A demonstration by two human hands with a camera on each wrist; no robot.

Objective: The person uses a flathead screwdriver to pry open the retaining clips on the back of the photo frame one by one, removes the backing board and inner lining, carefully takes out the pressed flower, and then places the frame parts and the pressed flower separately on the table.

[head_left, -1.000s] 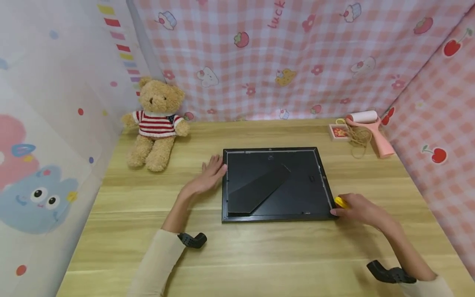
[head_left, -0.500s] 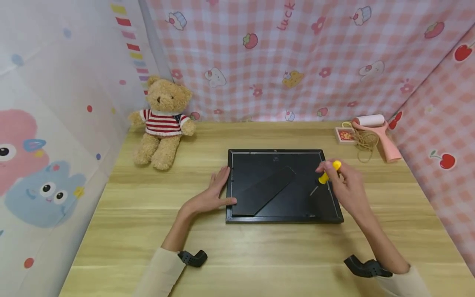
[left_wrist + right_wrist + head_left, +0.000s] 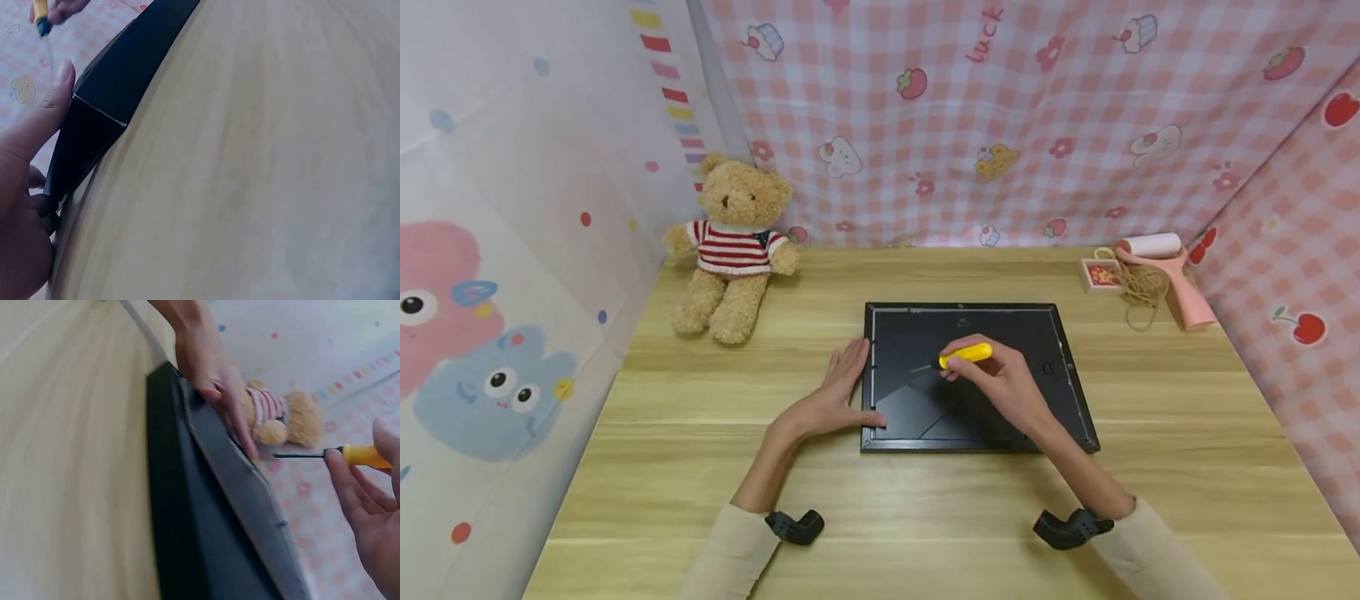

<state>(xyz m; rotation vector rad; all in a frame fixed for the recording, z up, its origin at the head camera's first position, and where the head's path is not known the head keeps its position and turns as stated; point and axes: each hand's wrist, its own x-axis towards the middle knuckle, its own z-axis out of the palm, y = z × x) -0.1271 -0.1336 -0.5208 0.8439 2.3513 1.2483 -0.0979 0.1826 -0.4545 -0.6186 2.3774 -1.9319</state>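
In the head view, the right hand (image 3: 1006,390), pinching a yellow screwdriver (image 3: 968,354), has swung from the three-o'clock side of the picture frame (image 3: 1030,333) on the table (image 3: 955,517) to above its middle, blade toward nine, perhaps readying work there. The left wrist view shows the left hand (image 3: 22,237) thumb-up against the frame's edge, steadying, not gripping; the right wrist view shows the blade (image 3: 300,455) untouching.

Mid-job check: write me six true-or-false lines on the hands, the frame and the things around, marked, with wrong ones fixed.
1. The right hand holds a yellow screwdriver. True.
2. Both hands hold tools. False: the left hand only touches the black frame.
3. The frame's front faces up. False: its back, with the stand leg, does.
4. The teddy bear sits left of the frame. True.
5. The pink-handled roller lies beside twine. True.
6. Bear and roller touch. False: they are well apart.
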